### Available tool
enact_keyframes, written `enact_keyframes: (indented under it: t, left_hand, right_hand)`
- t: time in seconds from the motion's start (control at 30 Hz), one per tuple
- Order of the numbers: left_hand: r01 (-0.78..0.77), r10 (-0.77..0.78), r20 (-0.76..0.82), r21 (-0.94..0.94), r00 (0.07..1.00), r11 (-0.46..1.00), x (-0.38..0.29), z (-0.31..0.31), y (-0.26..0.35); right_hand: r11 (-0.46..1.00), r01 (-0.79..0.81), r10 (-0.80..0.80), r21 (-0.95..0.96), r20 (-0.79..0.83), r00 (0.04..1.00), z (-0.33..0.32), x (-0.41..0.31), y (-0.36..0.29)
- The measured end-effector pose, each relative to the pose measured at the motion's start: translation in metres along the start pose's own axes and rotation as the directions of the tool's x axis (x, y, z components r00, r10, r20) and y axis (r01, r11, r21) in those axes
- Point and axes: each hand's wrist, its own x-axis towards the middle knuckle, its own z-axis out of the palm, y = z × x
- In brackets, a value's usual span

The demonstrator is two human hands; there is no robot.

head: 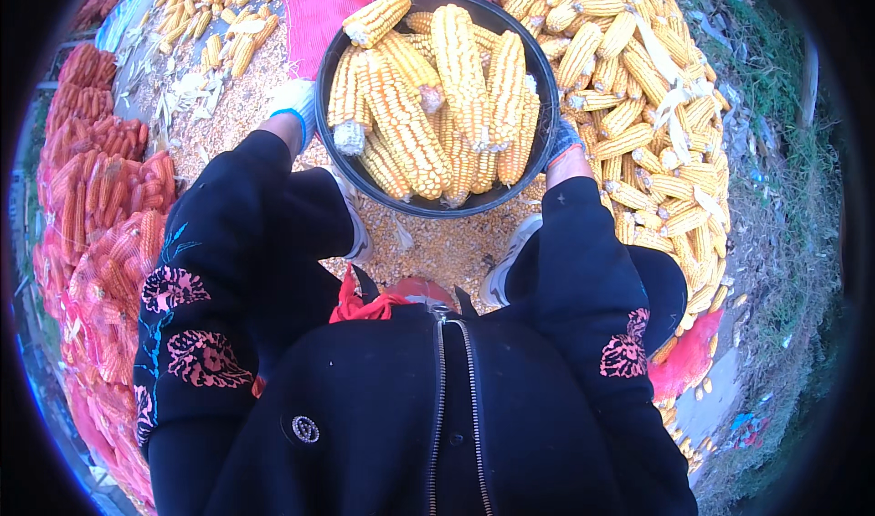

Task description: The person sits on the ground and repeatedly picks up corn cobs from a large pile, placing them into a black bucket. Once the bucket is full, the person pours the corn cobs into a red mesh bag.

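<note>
A round black basin [437, 208] full of dried yellow corn cobs [403, 126] is held up in front of me, above the ground between my shoes. My left hand [295, 104], in a white knit glove with a blue cuff, grips the basin's left side. On the opposite side my right hand [566, 145], in a dark glove with an orange cuff, holds the rim; its fingers are mostly hidden by the basin. One cob [376, 20] rests over the far left rim.
Loose kernels [437, 249] cover the ground under me. A large heap of corn cobs [642, 119] rises on the right. Red mesh sacks [109, 194] packed with cobs line the left. Beyond the basin lies pink mesh fabric [314, 17], with more cobs [212, 3] at far left.
</note>
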Motion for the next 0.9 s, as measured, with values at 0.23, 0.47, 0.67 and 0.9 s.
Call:
enact_keyframes:
  t: [0.23,0.47,0.67,0.9]
  left_hand:
    - [0.112,-0.177,-0.008,-0.749,0.984,0.653,-0.019,0.006,0.043]
    - [0.112,-0.004,0.131,-0.827,0.991,0.552,-0.042,-0.028,0.089]
    - [0.001,-0.001,0.0,-0.854,1.0,0.52,-0.048,-0.036,0.096]
    - [-0.277,0.165,-0.224,-0.839,0.96,0.469,-0.069,-0.091,0.142]
  right_hand:
    - [0.995,0.091,-0.093,0.026,0.072,0.993,0.027,-0.009,-0.01]
    - [0.98,0.191,-0.195,0.051,0.119,0.973,0.065,-0.011,-0.015]
    - [0.954,0.299,-0.294,-0.028,0.116,0.949,0.094,-0.013,-0.027]
    - [0.83,0.482,-0.457,-0.281,0.152,0.876,0.121,-0.029,-0.083]
